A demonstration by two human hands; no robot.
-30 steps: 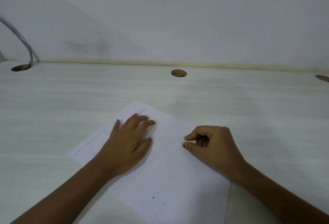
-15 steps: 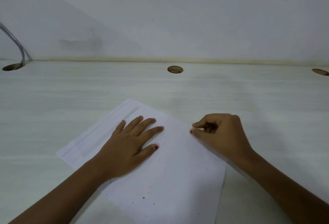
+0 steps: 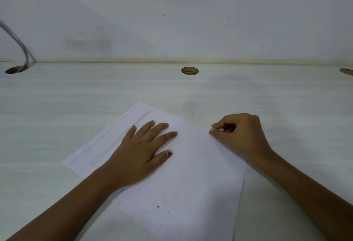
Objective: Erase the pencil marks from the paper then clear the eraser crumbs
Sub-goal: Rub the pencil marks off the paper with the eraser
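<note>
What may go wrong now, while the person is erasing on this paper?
The right hand works at the paper's far edge, beyond where the flat left hand presses; that edge may crease. Dark crumbs lie loose near the front; a forearm could smear them or push them onto the desk.

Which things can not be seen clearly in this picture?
- Eraser: almost fully hidden inside the right hand, head view.
- Pencil marks on the paper: too faint to see.
- Paper under the left hand: covered.
- Paper's near corner: cut off by the bottom edge.
</note>
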